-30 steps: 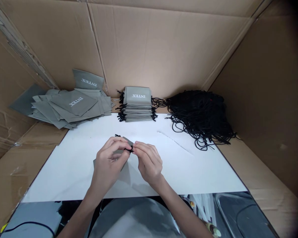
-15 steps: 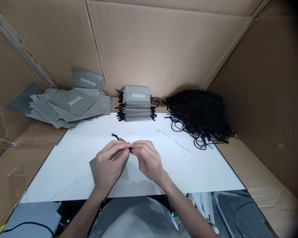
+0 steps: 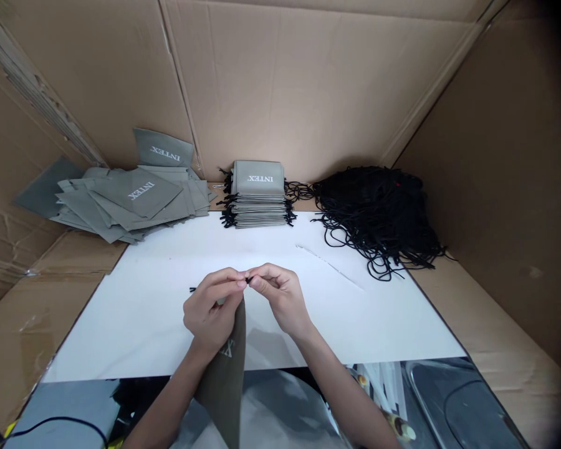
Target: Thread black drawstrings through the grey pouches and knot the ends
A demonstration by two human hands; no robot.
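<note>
My left hand [image 3: 215, 305] and my right hand [image 3: 280, 296] meet fingertip to fingertip over the white board, pinching a short bit of black cord [image 3: 248, 280] between them. From my left hand hangs a grey pouch [image 3: 229, 380], its white lettering partly covered by that hand and forearm. Another black cord end [image 3: 192, 290] sticks out left of my left hand. Whether the cord is knotted at my fingertips is too small to tell.
Loose grey pouches [image 3: 140, 199] lie heaped at the back left. A neat stack of corded pouches [image 3: 260, 184] stands at the back centre, beside a pile of black cords [image 3: 378, 212]. A thin needle-like tool [image 3: 330, 265] rests on the white board [image 3: 135, 324]. Cardboard walls [image 3: 318, 81] surround it.
The pouch has swung from lying on the board behind my left hand to hanging down over the front edge. Both hands still pinch at the cord, with the right hand's fingers more curled.
</note>
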